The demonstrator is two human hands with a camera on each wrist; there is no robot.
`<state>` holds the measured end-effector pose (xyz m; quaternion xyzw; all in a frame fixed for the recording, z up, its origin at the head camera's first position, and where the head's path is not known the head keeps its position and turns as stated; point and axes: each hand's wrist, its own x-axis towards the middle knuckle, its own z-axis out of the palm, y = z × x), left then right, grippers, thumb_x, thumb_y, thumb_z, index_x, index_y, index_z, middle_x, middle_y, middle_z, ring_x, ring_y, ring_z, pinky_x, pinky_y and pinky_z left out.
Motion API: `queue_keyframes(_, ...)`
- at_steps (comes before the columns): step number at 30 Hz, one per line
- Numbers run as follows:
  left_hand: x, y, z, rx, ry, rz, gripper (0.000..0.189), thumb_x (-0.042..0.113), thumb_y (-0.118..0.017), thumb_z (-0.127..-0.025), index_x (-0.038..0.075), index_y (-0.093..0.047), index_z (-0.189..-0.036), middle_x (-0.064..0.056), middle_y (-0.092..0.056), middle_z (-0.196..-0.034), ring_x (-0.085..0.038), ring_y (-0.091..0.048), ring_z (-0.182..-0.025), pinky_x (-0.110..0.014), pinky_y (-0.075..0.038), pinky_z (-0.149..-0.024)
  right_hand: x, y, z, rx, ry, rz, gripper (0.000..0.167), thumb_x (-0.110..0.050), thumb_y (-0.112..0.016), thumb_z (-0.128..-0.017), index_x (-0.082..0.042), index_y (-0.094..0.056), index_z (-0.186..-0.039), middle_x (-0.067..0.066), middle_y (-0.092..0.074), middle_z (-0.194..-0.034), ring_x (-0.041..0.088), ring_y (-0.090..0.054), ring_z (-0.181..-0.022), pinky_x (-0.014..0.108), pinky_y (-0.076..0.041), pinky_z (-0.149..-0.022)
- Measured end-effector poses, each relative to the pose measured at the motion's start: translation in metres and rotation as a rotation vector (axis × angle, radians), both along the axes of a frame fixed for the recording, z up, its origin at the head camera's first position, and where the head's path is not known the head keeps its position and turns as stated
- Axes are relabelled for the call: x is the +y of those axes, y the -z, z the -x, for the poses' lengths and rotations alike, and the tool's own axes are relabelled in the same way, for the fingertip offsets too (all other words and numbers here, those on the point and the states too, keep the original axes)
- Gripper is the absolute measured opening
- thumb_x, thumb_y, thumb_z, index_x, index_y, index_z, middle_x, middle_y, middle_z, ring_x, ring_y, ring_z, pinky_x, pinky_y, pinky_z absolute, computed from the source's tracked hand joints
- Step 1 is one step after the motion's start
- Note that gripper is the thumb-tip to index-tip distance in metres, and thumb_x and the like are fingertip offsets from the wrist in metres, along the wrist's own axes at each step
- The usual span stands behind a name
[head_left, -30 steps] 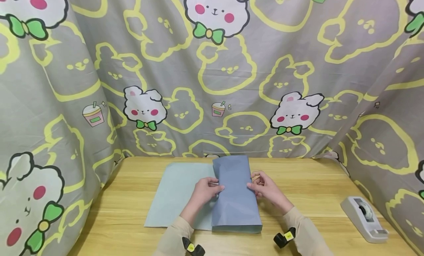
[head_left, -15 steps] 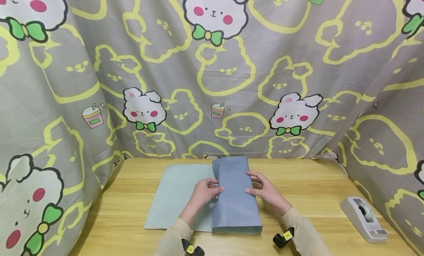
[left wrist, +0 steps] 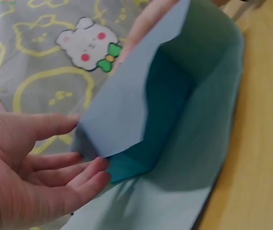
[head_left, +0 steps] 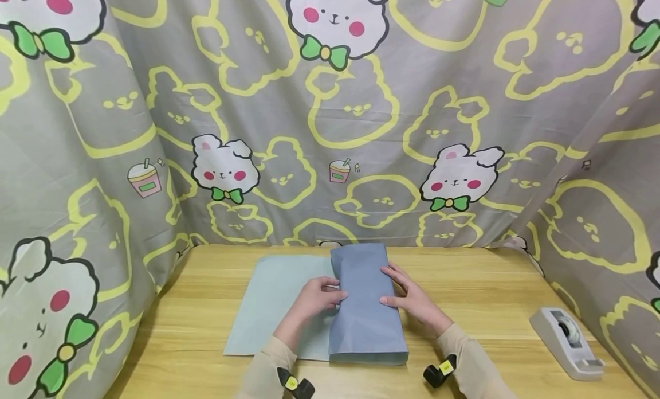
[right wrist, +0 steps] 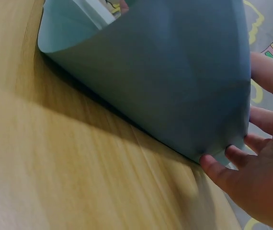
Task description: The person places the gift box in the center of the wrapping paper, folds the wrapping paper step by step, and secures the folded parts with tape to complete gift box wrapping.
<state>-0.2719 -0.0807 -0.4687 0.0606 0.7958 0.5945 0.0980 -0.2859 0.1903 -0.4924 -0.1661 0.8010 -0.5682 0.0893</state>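
Resting between left grip point(head_left: 315, 300) pinching its edge and spread right grip point(head_left: 419, 306): blue folded paper point(head_left: 365, 316)

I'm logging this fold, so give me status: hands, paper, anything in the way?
Left hand holding folded paper at its left edge, right hand touching right bend. Paper's near end gaping. No obstruction seen; tape dispenser apart, off right.

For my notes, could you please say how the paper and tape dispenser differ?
The paper is blue and pale green; the tape dispenser is light grey. The left hand and right hand touch the paper; neither touches the tape dispenser. Both items rest on the wooden table.
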Motion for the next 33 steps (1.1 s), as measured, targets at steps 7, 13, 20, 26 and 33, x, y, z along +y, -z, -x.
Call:
queue_keyframes(7, -0.015, -0.005, 0.004, -0.047, 0.114, 0.011, 0.054, 0.019, -0.073, -0.087, -0.007, -0.054, -0.131, -0.02, -0.069, -0.114, -0.019, -0.07, -0.094, -0.038, -0.058, -0.083, 0.0, 0.003, 0.001, 0.041, -0.032, -0.004, 0.075, -0.021, -0.072, -0.088, -0.009, -0.033, -0.151, 0.016, -0.003, -0.165, 0.045, -0.001, -0.149, 0.066, -0.017, -0.116)
queue_keyframes(13, -0.034, -0.015, 0.002, -0.023, 0.162, 0.101, 0.053, 0.023, -0.07, -0.088, -0.002, -0.056, -0.132, -0.017, -0.07, -0.113, -0.025, -0.069, -0.094, -0.042, -0.057, -0.081, 0.001, 0.003, 0.0, 0.075, -0.045, -0.014, 0.075, -0.021, -0.071, -0.089, -0.007, -0.032, -0.152, 0.018, -0.003, -0.164, 0.047, -0.004, -0.149, 0.067, -0.021, -0.114)
queue_keyframes(20, -0.081, -0.028, 0.003, 0.054, -0.015, 0.331, 0.051, 0.024, -0.07, -0.087, -0.004, -0.059, -0.128, -0.02, -0.07, -0.112, -0.031, -0.068, -0.098, -0.046, -0.055, -0.085, 0.001, 0.0, 0.0, 0.07, -0.042, -0.004, 0.076, -0.02, -0.072, -0.088, -0.006, -0.032, -0.151, 0.018, -0.003, -0.164, 0.045, -0.004, -0.149, 0.066, -0.021, -0.115)
queue_keyframes(26, -0.138, -0.04, -0.007, -0.001, -0.19, 0.492, 0.059, 0.025, -0.066, -0.09, -0.011, -0.049, -0.132, -0.034, -0.057, -0.126, -0.048, -0.055, -0.116, -0.056, -0.049, -0.094, 0.0, -0.001, -0.001, 0.079, -0.04, -0.005, 0.076, -0.022, -0.072, -0.088, -0.007, -0.033, -0.151, 0.018, -0.005, -0.164, 0.047, -0.006, -0.148, 0.066, -0.021, -0.114)
queue_keyframes(33, -0.189, -0.033, -0.02, -0.2, -0.187, 0.286, 0.073, 0.037, -0.057, -0.096, -0.007, -0.027, -0.147, -0.037, -0.041, -0.14, -0.05, -0.048, -0.123, -0.053, -0.054, -0.085, 0.001, 0.0, -0.002, 0.084, -0.041, -0.013, 0.076, -0.022, -0.072, -0.088, -0.008, -0.033, -0.152, 0.018, -0.005, -0.164, 0.047, -0.007, -0.148, 0.066, -0.022, -0.114)
